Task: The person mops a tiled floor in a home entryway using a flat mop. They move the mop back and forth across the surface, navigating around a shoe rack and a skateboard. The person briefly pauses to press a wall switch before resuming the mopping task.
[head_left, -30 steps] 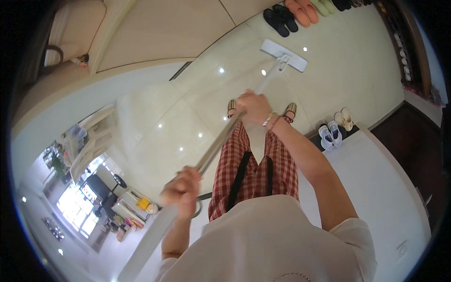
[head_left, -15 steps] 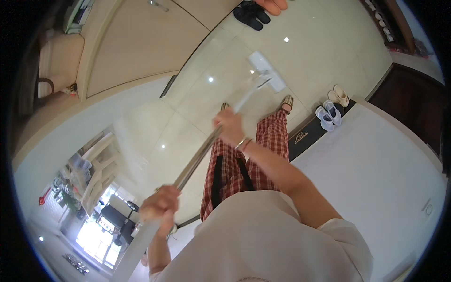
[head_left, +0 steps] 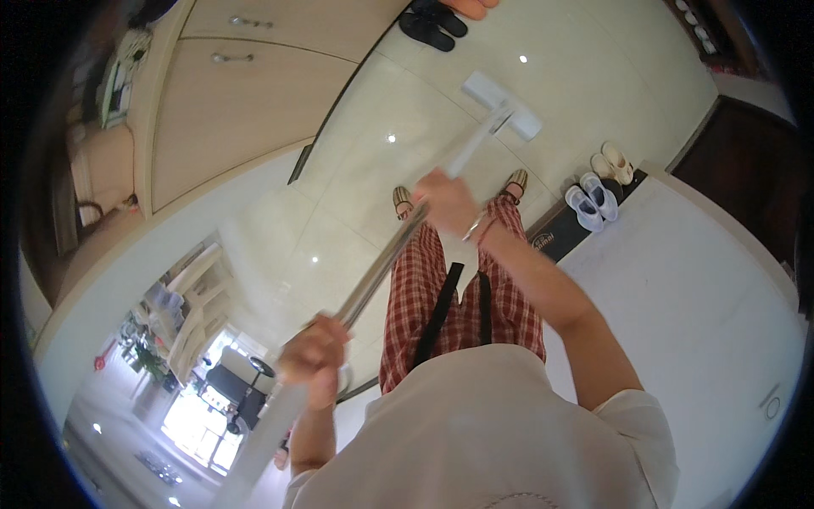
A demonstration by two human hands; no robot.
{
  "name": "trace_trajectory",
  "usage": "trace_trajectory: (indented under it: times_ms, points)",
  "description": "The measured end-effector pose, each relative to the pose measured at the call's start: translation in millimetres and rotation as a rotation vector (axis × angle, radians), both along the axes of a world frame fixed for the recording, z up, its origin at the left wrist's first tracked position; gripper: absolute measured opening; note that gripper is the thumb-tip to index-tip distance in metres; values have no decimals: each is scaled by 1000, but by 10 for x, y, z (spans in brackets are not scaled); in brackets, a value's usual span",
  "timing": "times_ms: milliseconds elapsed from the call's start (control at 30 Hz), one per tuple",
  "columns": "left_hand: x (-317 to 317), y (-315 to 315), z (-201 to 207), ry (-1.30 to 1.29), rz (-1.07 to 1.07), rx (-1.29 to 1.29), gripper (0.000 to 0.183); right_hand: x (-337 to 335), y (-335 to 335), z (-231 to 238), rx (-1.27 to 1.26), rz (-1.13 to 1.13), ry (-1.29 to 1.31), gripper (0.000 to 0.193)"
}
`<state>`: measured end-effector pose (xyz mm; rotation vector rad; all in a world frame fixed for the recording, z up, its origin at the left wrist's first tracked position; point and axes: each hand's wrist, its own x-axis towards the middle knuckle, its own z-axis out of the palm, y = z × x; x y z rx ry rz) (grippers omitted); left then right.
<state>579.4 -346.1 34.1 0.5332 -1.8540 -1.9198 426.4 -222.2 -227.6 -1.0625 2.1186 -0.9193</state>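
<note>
A mop with a silver pole (head_left: 381, 273) slants from lower left to upper right across my body. Its white, bar-shaped head (head_left: 504, 107) rests on the pale tiles beyond my feet. Closed around the pole's upper end is my left hand (head_left: 314, 349), blurred by motion. Farther down the shaft, my right hand (head_left: 446, 204) grips it, with a bracelet at the wrist. Below the right hand, a white section of the shaft runs to the head.
Black slippers (head_left: 432, 25) lie beside a light wooden cabinet (head_left: 246, 110) at the upper left. White shoes (head_left: 592, 202) and beige shoes (head_left: 612, 163) stand on a dark mat (head_left: 555, 236) beside a white surface (head_left: 661, 339) on the right. A dark doormat (head_left: 729, 153) lies farther right.
Both hands and the mop have shifted right and away from me, the head sliding over the tiles. The grip on the pole stays. My view has turned slightly too.
</note>
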Motion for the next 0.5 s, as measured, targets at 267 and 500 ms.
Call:
trace_trajectory:
  times_ms: [267,500]
  points:
    - [-1176,917,-1248,197,-284,-79,13,-1592,1305,-710,-45,-335,187,10]
    - [201,103,96,-688,-71,-9,8,230,222,-221,-190,-344,-90,15]
